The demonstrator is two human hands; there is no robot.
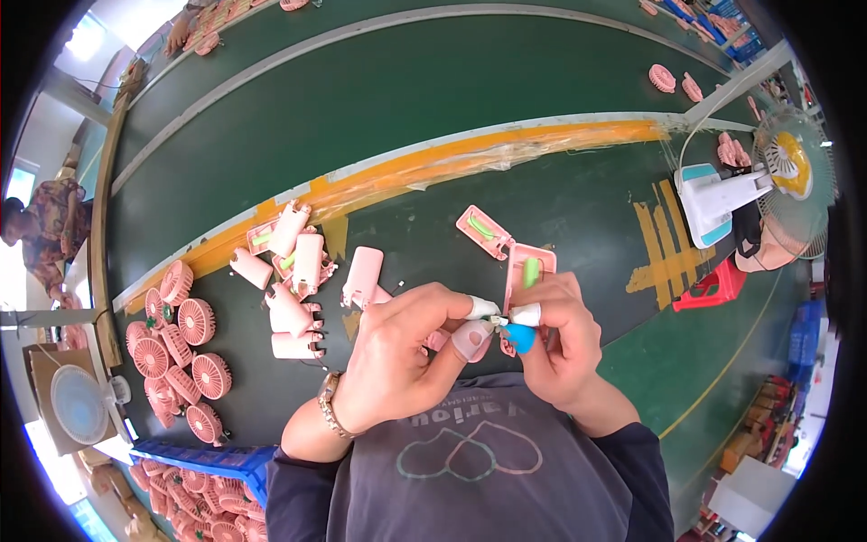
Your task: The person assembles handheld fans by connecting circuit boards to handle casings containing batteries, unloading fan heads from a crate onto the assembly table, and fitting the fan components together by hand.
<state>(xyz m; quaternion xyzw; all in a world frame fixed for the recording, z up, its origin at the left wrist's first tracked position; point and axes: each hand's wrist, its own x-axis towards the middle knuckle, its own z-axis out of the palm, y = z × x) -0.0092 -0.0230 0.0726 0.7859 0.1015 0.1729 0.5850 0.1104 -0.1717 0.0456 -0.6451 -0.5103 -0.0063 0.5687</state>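
My left hand (397,348) and my right hand (569,339) meet close in front of my chest, their fingertips pinched together. Between them is a small whitish connector-like part (497,320), mostly covered by the fingers. Finger cots in white, clear and blue sit on my thumbs and forefingers. Just beyond my right hand lies an open pink casing half (520,256) with a bright green piece (531,272) in it. Another pink casing half (483,233) with a green strip rests beside it. More pink pieces are partly hidden under my left hand.
Several pink casings (307,262) lie in a loose pile left of centre, near round pink fan heads (196,322). A blue crate (208,459) holds more fan heads. On the right stand a white desk fan (727,194) and a red stool (713,287). A taped rail (406,172) crosses the bench.
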